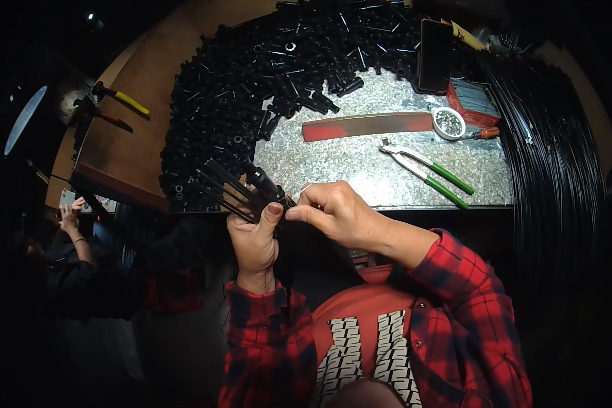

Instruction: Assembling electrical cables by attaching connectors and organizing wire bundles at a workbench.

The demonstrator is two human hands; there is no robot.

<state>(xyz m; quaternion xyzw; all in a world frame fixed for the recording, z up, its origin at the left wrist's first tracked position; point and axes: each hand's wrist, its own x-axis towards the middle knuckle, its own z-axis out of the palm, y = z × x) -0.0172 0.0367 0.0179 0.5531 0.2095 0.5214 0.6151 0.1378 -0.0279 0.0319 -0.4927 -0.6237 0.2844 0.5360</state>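
My left hand [253,238] is closed around a fanned bundle of thin black rods [226,182] and a black tubular part [261,179], its thumb pointing up. The rods stick out toward the far left, over the table's front edge. Close against it, my right hand [336,212] has its thumb and index finger pinched at the near end of the tubular part. A thin bright line, perhaps wire, shows by the right index finger; what lies between these fingertips is hidden.
A heap of black tubular parts [217,102] covers the table's left and back. On the metal top [360,173] lie green-handled pincers [425,170], a red-brown strip [367,126], a white bowl [449,123] of small metal pieces and a red box [470,102]. Long black rods [551,149] hang at right. Another person's hand [71,216] shows far left.
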